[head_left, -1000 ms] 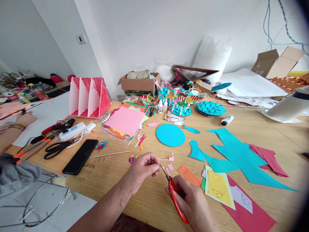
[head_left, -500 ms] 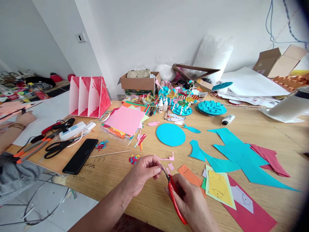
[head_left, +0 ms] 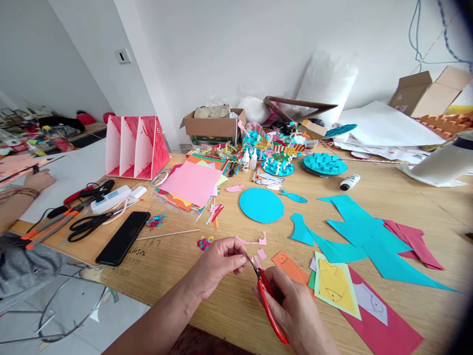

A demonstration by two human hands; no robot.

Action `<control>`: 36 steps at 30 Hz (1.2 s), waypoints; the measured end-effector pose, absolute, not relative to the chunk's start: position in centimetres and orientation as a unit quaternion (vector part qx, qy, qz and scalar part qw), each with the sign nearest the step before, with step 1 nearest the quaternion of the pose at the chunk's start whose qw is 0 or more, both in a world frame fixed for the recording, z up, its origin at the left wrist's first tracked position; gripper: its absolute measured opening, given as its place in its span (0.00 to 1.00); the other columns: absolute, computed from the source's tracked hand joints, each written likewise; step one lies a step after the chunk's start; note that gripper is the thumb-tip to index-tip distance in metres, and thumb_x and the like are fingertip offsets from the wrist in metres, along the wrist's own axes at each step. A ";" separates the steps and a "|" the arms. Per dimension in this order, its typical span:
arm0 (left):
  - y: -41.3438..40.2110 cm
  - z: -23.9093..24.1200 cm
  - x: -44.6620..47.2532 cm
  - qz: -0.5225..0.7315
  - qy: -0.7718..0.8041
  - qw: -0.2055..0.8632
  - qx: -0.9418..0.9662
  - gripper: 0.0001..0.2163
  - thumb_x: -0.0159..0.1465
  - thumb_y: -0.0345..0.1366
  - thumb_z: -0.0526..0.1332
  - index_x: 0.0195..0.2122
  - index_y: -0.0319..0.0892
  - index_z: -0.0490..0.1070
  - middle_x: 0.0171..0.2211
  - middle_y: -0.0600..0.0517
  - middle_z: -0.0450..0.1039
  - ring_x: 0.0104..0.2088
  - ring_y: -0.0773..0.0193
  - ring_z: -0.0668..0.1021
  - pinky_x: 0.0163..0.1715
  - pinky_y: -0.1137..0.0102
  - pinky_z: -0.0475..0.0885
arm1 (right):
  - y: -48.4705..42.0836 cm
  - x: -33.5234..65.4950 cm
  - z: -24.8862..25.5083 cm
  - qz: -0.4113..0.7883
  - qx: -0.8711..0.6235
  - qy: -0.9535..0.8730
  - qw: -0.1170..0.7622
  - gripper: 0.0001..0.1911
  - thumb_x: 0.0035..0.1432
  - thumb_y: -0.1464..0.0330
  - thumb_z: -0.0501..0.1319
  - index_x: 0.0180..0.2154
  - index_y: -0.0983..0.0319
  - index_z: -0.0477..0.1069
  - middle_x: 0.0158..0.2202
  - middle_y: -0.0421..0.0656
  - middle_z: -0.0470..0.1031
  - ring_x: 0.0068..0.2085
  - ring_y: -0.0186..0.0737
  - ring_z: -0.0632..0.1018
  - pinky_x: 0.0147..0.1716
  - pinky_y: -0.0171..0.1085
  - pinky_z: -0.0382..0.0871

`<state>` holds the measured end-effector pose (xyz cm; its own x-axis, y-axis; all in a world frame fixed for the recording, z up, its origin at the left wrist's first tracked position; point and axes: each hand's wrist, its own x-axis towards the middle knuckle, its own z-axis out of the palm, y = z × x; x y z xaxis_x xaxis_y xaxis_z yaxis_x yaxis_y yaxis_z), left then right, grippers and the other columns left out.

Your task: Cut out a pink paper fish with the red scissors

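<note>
My left hand is pinched shut on a tiny paper scrap that is too small to make out, near the table's front edge. My right hand grips red-handled scissors, their blade tips meeting the pinched fingers. Small pink offcuts lie just beyond the blades. An orange paper fish and a yellow fish drawing on green paper lie right of my hands, partly over a red sheet.
A blue paper disc, blue offcuts, a stack of coloured sheets, a black phone, black scissors, a glue bottle and a red file holder cover the wooden table. Another person's hand rests at far left.
Hardly any: my hands stay together at the scissor tips, and the view has shifted slightly.
</note>
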<state>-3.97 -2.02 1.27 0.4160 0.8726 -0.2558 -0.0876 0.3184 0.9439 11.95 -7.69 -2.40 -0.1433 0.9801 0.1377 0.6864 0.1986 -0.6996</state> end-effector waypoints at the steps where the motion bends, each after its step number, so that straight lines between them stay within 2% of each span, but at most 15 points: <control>1: -2.0 1.3 -4.0 0.343 0.417 0.696 0.473 0.06 0.50 0.34 0.63 0.24 0.38 0.68 0.22 0.56 0.64 0.23 0.72 0.65 0.26 0.75 0.59 | -7.7 12.0 -2.4 0.248 -0.583 -0.716 0.294 0.12 0.56 0.65 0.51 0.22 0.59 0.55 0.16 0.33 0.56 0.18 0.30 0.59 0.16 0.28 0.55; 13: -1.7 1.3 -4.3 0.346 0.423 0.681 0.488 0.05 0.51 0.33 0.62 0.23 0.38 0.66 0.21 0.56 0.63 0.23 0.72 0.65 0.26 0.75 0.60 | -7.5 12.0 -2.4 0.228 -0.580 -0.725 0.293 0.12 0.55 0.66 0.52 0.21 0.59 0.57 0.15 0.32 0.57 0.17 0.30 0.59 0.15 0.27 0.55; 18: -2.0 1.3 -4.2 0.372 0.413 0.697 0.453 0.08 0.53 0.38 0.62 0.27 0.38 0.68 0.25 0.53 0.68 0.26 0.70 0.67 0.28 0.74 0.62 | -7.4 11.8 -2.4 0.238 -0.584 -0.714 0.304 0.14 0.55 0.63 0.52 0.20 0.59 0.55 0.14 0.32 0.56 0.16 0.30 0.59 0.14 0.27 0.54; 25: -2.3 0.6 -3.9 0.370 0.422 0.679 0.475 0.08 0.52 0.38 0.62 0.24 0.38 0.67 0.21 0.56 0.63 0.24 0.70 0.65 0.27 0.74 0.60 | -7.4 11.8 -2.6 0.251 -0.580 -0.708 0.316 0.14 0.56 0.62 0.52 0.20 0.58 0.54 0.15 0.32 0.55 0.16 0.30 0.59 0.14 0.28 0.54; 36: -2.3 1.1 -3.6 0.347 0.415 0.670 0.509 0.07 0.53 0.37 0.60 0.25 0.38 0.68 0.20 0.56 0.62 0.24 0.70 0.64 0.26 0.74 0.59 | -7.5 11.7 -2.6 0.289 -0.583 -0.701 0.291 0.12 0.58 0.63 0.49 0.23 0.58 0.53 0.17 0.33 0.57 0.19 0.32 0.60 0.17 0.30 0.54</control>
<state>-3.57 -2.33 1.08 0.4152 0.8867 -0.2035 -0.0420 0.2421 0.9693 11.68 -7.54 -2.60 -0.1513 0.9860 0.0704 0.6496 0.1529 -0.7447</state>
